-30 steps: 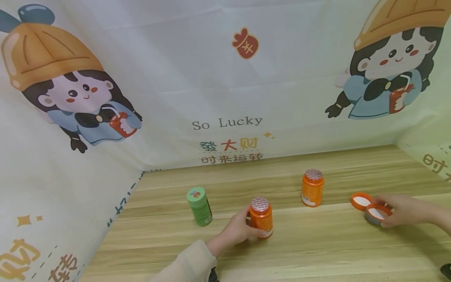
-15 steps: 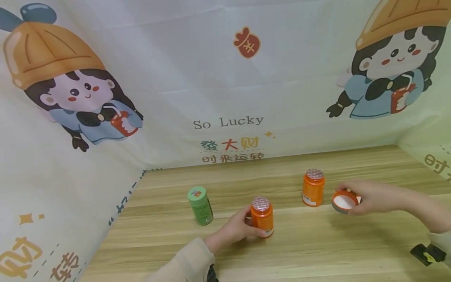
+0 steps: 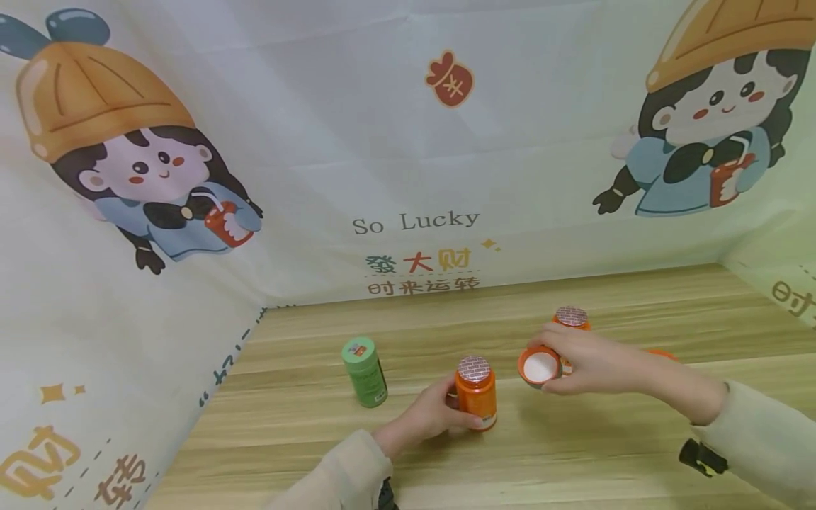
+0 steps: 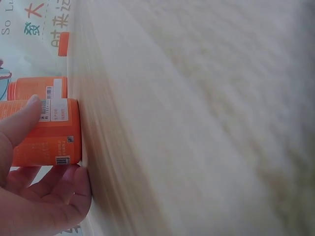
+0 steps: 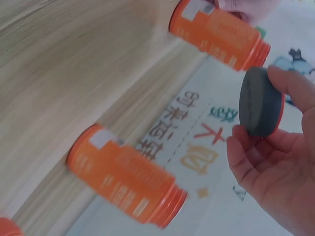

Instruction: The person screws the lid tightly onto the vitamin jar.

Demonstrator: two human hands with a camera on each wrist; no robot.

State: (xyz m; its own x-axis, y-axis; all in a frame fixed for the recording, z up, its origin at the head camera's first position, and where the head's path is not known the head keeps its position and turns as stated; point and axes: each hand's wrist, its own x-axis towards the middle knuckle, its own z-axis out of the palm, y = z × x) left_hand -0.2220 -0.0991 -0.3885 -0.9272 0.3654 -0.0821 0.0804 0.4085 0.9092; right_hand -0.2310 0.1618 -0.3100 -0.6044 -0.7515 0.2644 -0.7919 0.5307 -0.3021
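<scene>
My left hand [image 3: 435, 412] grips an orange bottle [image 3: 477, 404] that stands upright on the table, its top covered by a patterned foil seal. The left wrist view has the thumb on one side of the bottle [image 4: 47, 132] and the fingers on the other. My right hand [image 3: 589, 360] holds a grey lid [image 5: 254, 102] by its edge, above the table and right of that bottle. In the head view the lid [image 3: 540, 367] shows its orange rim and white inside. A second orange bottle [image 3: 571, 317] with a foil top stands behind the right hand, partly hidden by it.
A green capped canister [image 3: 365, 373] stands left of the left hand. An orange lid [image 3: 664, 354] lies on the table [image 3: 612, 439], mostly hidden behind the right forearm. A printed cloth [image 3: 357, 142] hangs behind the table.
My right hand has lifted the grey lid from beside the orange lid and carried it left, toward the held bottle. The left hand keeps its grip and place.
</scene>
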